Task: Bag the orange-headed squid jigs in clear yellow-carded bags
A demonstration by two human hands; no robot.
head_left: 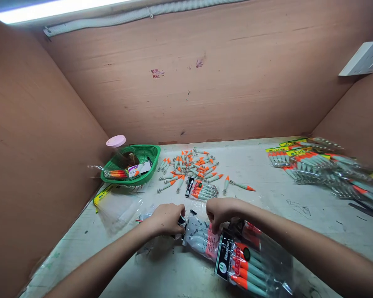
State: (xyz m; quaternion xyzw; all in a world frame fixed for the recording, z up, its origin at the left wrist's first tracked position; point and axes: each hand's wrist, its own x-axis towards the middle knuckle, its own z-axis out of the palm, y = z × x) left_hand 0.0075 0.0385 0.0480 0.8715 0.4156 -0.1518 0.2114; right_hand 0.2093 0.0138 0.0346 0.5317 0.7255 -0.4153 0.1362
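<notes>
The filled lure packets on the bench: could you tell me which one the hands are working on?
The clear packet at the near edge, gripped by the left hand and right hand. The packet beside the loose lures and the right-hand pile lie untouched.

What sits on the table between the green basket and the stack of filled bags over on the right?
In the head view, a loose heap of orange-tipped squid jigs lies between the green basket and the filled bags, then bare tabletop.

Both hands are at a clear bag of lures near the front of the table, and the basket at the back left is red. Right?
Not quite. The head view shows the basket is green, not red. Both the left hand and right hand are at the clear bag of lures.
</notes>
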